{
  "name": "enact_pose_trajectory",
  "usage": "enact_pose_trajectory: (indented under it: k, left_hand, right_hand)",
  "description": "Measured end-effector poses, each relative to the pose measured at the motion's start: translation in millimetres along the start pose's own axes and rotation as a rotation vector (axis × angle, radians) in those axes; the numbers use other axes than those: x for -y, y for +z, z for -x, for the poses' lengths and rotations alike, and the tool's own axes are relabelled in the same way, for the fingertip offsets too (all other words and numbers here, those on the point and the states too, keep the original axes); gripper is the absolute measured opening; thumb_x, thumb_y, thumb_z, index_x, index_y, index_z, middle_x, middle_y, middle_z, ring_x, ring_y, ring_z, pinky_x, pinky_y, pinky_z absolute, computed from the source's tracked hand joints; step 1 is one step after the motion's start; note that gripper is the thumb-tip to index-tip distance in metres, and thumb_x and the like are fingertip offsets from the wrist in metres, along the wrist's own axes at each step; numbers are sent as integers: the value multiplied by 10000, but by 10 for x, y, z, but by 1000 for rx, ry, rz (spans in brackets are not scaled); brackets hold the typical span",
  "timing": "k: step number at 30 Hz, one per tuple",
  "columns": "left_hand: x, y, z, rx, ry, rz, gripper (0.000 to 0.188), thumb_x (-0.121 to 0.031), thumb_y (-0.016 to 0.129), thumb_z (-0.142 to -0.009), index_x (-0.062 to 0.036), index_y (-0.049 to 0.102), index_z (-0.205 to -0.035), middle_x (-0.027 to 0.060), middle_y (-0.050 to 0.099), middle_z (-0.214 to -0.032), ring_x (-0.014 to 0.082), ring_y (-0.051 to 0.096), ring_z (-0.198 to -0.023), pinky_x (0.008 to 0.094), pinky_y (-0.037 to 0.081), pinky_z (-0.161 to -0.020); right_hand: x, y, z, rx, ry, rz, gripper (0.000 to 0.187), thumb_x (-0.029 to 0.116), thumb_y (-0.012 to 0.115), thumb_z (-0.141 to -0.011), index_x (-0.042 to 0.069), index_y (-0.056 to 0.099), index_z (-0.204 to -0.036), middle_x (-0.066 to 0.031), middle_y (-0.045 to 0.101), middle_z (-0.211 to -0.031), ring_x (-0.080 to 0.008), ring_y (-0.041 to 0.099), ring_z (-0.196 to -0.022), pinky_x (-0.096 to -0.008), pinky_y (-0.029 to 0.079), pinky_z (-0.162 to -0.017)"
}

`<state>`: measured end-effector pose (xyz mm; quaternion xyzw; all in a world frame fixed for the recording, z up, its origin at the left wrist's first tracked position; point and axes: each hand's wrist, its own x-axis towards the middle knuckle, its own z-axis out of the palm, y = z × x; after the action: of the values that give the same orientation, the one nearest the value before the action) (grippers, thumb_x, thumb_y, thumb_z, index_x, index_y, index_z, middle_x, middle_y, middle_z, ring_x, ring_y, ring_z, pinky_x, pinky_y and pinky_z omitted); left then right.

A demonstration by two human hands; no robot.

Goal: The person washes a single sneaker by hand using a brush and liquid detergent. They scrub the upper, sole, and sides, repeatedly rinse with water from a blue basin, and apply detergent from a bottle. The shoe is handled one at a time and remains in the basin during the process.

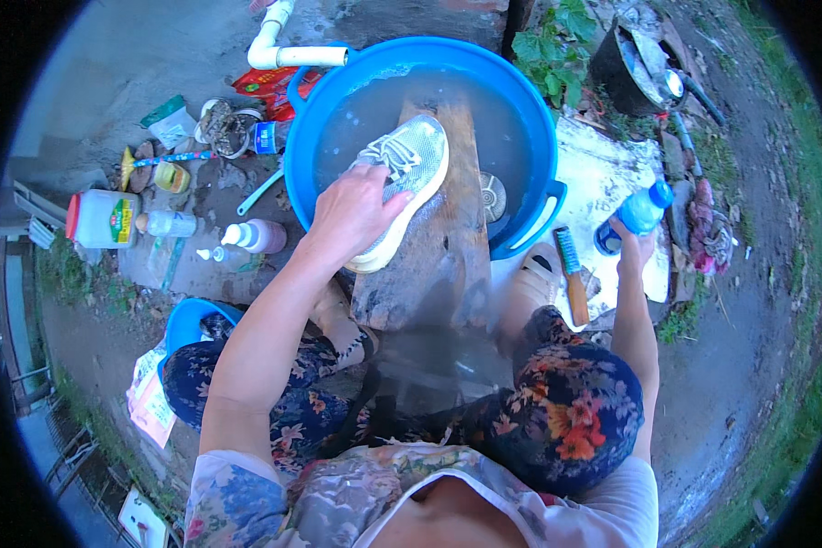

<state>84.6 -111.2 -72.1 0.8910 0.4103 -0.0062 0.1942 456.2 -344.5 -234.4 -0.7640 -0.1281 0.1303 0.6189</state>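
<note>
Outdoors, a seated person washes a shoe at a blue tub (312,137).
Left hand (354,215) grips the grey shoe (409,178) on a wooden plank (447,265) over the water; right hand (632,245) grasps a blue bottle (644,208) near a brush (571,274).

Just one view here, a fisheye cam on the head pointing pretty much straight down, close in. I've got the round blue plastic wash tub (521,100) up top, floral-trousered knees (571,411) at the bottom, edges bending into a black rim.
</note>
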Motion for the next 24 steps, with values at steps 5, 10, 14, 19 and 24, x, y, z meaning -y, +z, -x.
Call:
enact_pose_trajectory:
  k: [5, 10, 14, 19, 24]
  left_hand:
    - [8, 245, -165, -55, 101, -63, 439, -328, 629, -822, -2, 552, -1106, 233, 584, -1019, 392, 583, -927, 447, 471, -761]
    - [104, 260, -240, 35, 120, 116, 338, -242, 614, -823, -18, 557, -1069, 245, 615, -896, 397, 608, -836, 459, 473, -717]
    - [101, 254, -223, -78, 102, 139, 257, -212, 596, -840, -59, 572, -1045, 235, 621, -873, 389, 614, -803, 460, 468, -678]
    - [278, 61, -15, -258, 101, 166, 236, -210, 585, -850, -86, 587, -1051, 229, 626, -839, 407, 612, -790, 480, 485, -671]
    - [610, -513, 219, -383, 72, 103, 274, -247, 588, -872, -72, 579, -1083, 169, 636, -890, 293, 634, -808, 357, 488, -711]
  right_hand:
    - [-269, 11, 211, -76, 10, -136, 593, 100, 803, -614, 65, 529, -1140, -48, 586, -1046, -176, 556, -965, -329, 420, -883]
    - [-436, -160, 219, 108, 79, -192, 550, 81, 787, -649, 64, 526, -1133, -52, 582, -1039, -180, 555, -956, -339, 417, -879]
    - [-668, -288, 242, 150, 221, -10, 618, 79, 800, -625, 23, 506, -1167, -93, 588, -1095, -214, 559, -986, -356, 416, -892]
    - [-982, -550, 706, -127, 369, 247, 576, 145, 763, -701, -49, 507, -1179, -153, 602, -1051, -225, 568, -946, -339, 439, -840]
    - [-589, -614, 884, 379, -9, 716, 474, 241, 688, -786, -21, 556, -1159, -162, 632, -1017, -237, 603, -902, -339, 461, -809]
